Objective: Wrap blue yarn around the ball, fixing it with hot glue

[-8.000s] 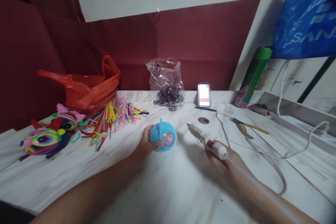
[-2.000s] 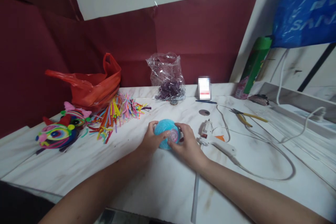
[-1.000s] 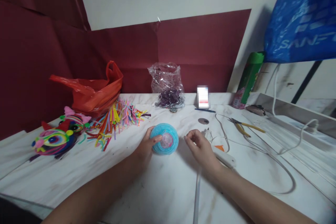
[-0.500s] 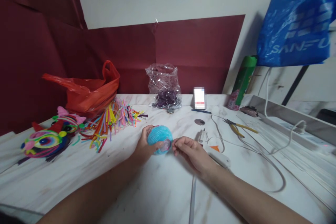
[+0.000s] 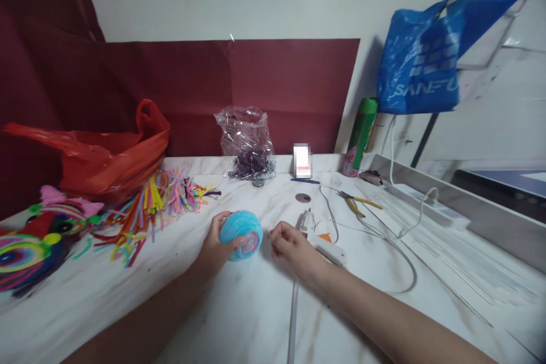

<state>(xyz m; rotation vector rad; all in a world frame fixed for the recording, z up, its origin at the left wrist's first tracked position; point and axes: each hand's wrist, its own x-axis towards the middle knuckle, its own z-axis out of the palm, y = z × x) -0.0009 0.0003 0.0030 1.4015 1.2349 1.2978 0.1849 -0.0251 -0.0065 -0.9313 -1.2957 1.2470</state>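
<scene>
My left hand (image 5: 215,245) is wrapped round the left side of a light-blue ball (image 5: 240,224) wound in fuzzy strands, with the thumb lying across its front. A pinkish, see-through round patch (image 5: 250,243) shows on the ball beside the thumb tip. Just right of the ball, a small gap away, is my right hand (image 5: 294,248), its fingers pinched together. Whatever those fingertips may hold is too small to make out. Close behind the right hand lies a white glue gun (image 5: 330,248), nozzle pointing away, near an orange piece (image 5: 325,237).
Colourful fuzzy strips (image 5: 145,205) and bright animal-face crafts (image 5: 25,250) lie left, before a red plastic bag (image 5: 115,153). A clear bag (image 5: 249,151) stands at the back. Yellow-handled pliers (image 5: 360,203), loose cables and a power strip (image 5: 430,205) occupy the right.
The view has swung right, so everything sits further left. My right hand has drawn slightly away from the ball, leaving a wider gap. The left hand keeps its hold.
</scene>
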